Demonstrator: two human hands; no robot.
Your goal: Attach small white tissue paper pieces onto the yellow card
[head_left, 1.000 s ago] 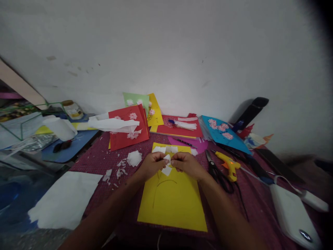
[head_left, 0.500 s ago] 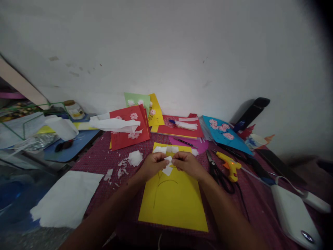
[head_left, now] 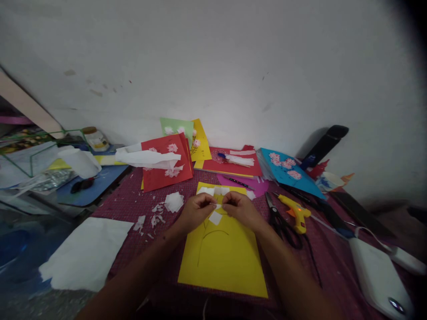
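Note:
Both my hands meet over the upper part of a yellow paper sheet (head_left: 227, 262) that has curved dark lines drawn on it. The fingertips of my left hand (head_left: 199, 210) pinch one side of a small white tissue piece (head_left: 218, 206). My right hand (head_left: 242, 208) is closed on its other side; the piece is mostly hidden by the fingers. Just below them a white tissue square (head_left: 215, 218) lies on the yellow sheet. More white squares (head_left: 206, 191) rest along the sheet's top edge. Left of the sheet sits a small stack of tissue squares (head_left: 174, 202).
Black scissors (head_left: 282, 224) and a yellow glue gun (head_left: 296, 213) with a lit light lie at the right. A large white tissue sheet (head_left: 86, 253) is at the left. Red cards (head_left: 167, 173) and a blue card (head_left: 290, 171) with pink flowers stand behind. A white box (head_left: 376, 271) is far right.
The small tissue piece in my fingers has turned or folded and shows less white now. Both hands have stayed in nearly the same place.

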